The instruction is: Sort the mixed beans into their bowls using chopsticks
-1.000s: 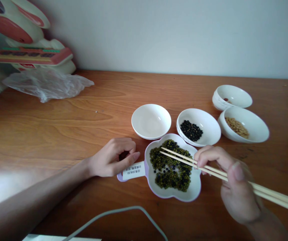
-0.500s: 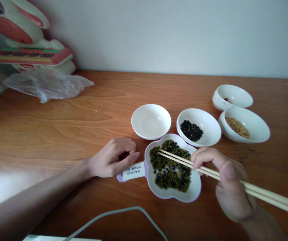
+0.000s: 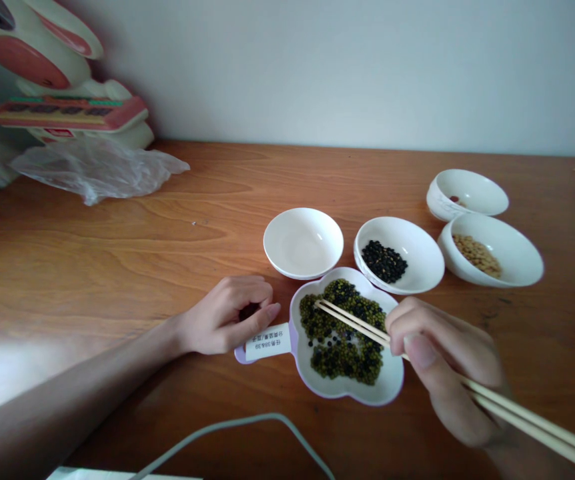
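My right hand (image 3: 452,367) is closed on a pair of wooden chopsticks (image 3: 352,321). Their tips touch the beans on the left side of a flower-shaped white dish (image 3: 390,380) with a lilac rim. Mixed green beans (image 3: 367,363) and black beans lie spread in that dish. A labelled handle (image 3: 268,342) sticks out from it to the left. My left hand (image 3: 232,313) rests on the table in a loose fist, its thumb along the handle's upper edge. I see nothing in its fingers.
Behind the dish stand a bare white bowl (image 3: 302,240) and a bowl with black beans (image 3: 422,257). Farther right are a bowl of tan beans (image 3: 517,260) and a bowl (image 3: 482,190) with a few small pieces. A plastic bag (image 3: 102,170), toy keyboard (image 3: 67,113) and cable (image 3: 232,422) are around.
My right hand has lowered slightly and turned, tilting the chopsticks' rear ends downward. The chopstick tips stay at almost the same spot, closer together. My left hand has not visibly moved.
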The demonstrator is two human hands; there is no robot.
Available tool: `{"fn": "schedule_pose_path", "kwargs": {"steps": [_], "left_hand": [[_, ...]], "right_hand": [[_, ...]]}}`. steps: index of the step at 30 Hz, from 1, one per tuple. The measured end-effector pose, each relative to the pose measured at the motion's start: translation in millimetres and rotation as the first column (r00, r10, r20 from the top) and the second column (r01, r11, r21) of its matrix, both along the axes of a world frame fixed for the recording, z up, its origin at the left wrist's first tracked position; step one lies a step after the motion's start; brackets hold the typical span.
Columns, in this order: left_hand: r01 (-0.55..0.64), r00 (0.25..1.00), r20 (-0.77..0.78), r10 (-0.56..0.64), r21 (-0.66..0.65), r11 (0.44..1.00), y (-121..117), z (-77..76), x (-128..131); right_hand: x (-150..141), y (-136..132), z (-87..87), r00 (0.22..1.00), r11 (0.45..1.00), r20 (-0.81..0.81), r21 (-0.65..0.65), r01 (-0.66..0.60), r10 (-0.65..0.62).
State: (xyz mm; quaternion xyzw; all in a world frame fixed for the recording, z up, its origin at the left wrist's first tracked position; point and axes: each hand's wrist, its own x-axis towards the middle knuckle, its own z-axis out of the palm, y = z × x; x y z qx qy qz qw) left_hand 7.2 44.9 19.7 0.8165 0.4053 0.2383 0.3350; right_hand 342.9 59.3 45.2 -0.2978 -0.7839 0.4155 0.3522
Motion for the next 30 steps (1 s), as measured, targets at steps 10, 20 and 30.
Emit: {"fn": "schedule_pose_path", "kwargs": {"steps": [10,20,30], "left_hand": [[0.004,1.000,-0.012,-0.004,0.010,1.000,0,0.6,0],[0.014,1.000,-0.015,-0.014,-0.004,1.000,0,-0.8,-1],[0.018,1.000,-0.026,-0.018,0.008,1.000,1,0.0,0]], "right_hand": [[3,2,5.3,0.999,0.998,0.038,-0.058,0.001,0.001],[6,0,-2.6,1.000,1.000,0.029,0.031,0.002,-0.002],[2,-3,-4.2,0.997,0.996,-0.026,0.049,0.073,-0.072]]}}
